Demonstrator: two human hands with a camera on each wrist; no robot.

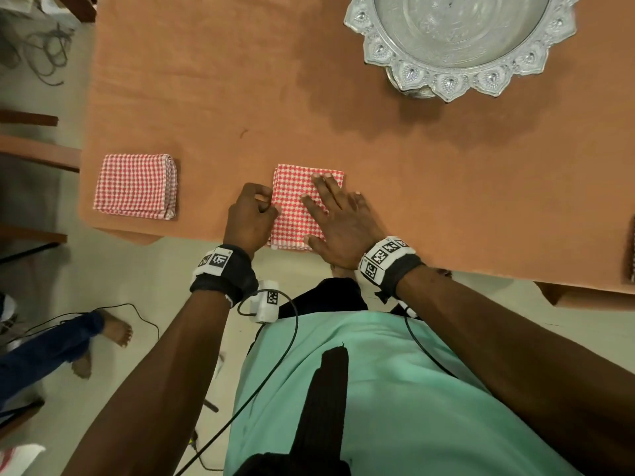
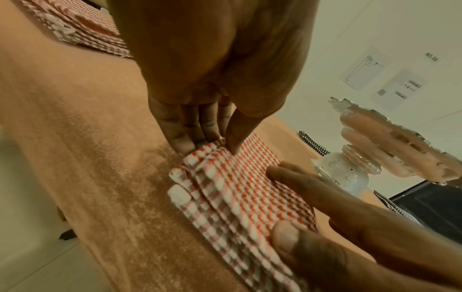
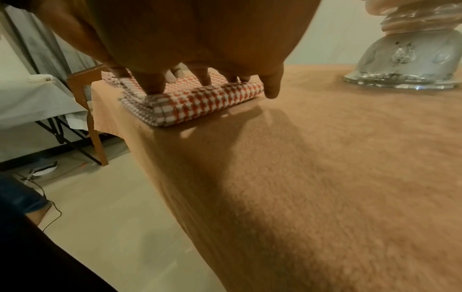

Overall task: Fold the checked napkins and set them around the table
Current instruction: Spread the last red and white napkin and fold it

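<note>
A red-and-white checked napkin (image 1: 295,207) lies folded in a square at the near edge of the table (image 1: 240,97), which is covered in orange cloth. My left hand (image 1: 266,204) is curled at its left edge. In the left wrist view the thumb and fingers of that left hand (image 2: 212,146) pinch the stacked layers of the napkin (image 2: 240,189). My right hand (image 1: 330,201) lies flat on top with straight, spread fingers (image 3: 155,85) pressing the napkin (image 3: 200,102). A second folded napkin (image 1: 135,185) sits near the table's left corner.
A large ornate silver dish on a stand (image 1: 460,42) fills the far right of the table. A black-and-white checked cloth (image 1: 631,252) shows at the right edge. Chairs stand to the left. Another person's bare feet (image 1: 113,328) and cables lie on the floor.
</note>
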